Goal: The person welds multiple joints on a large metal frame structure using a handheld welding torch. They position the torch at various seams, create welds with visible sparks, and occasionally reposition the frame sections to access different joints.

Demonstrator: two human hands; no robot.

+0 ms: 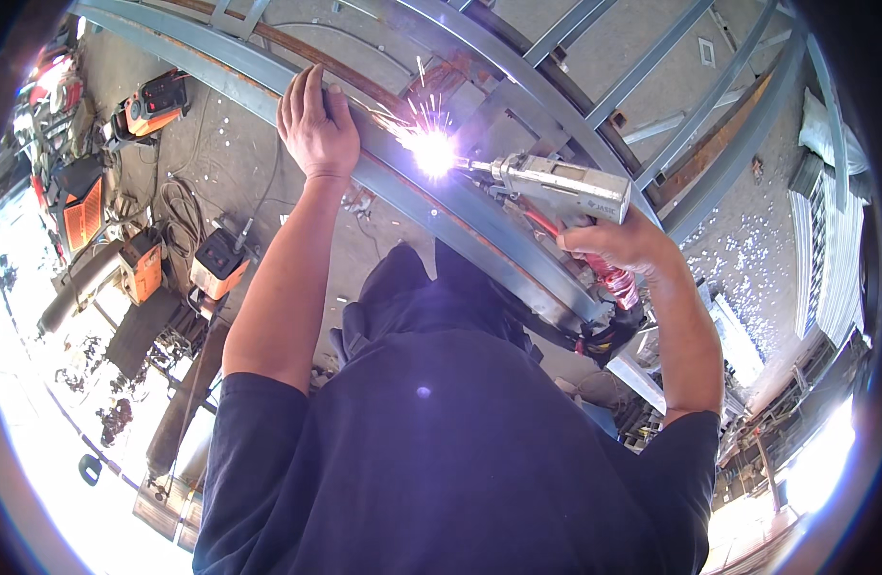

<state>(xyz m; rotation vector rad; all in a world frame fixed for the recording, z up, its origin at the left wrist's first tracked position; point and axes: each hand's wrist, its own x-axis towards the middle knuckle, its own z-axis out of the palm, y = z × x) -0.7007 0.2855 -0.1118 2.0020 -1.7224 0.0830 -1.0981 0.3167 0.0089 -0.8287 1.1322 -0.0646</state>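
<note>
My right hand (625, 244) is closed round the red-wrapped grip of a grey metal welding gun (565, 182). Its nozzle points left at a long grey steel beam (441, 216). Where the tip meets the steel, a white-violet arc (431, 153) glares and throws sparks, so the joint itself is hidden. My left hand (318, 125) lies on the beam to the left of the arc, fingers stretched forward over it and holding no tool. A rusty brown strip (335, 59) runs along the steel on the far side.
Curved grey steel framing (652, 77) with crossbars spreads across the far right. Orange-and-black machines (220, 264) stand on the floor at left, with a coiled cable (180, 216) beside them. Stacked pale metal lengths (829, 259) lie at the right. White specks dot the floor there.
</note>
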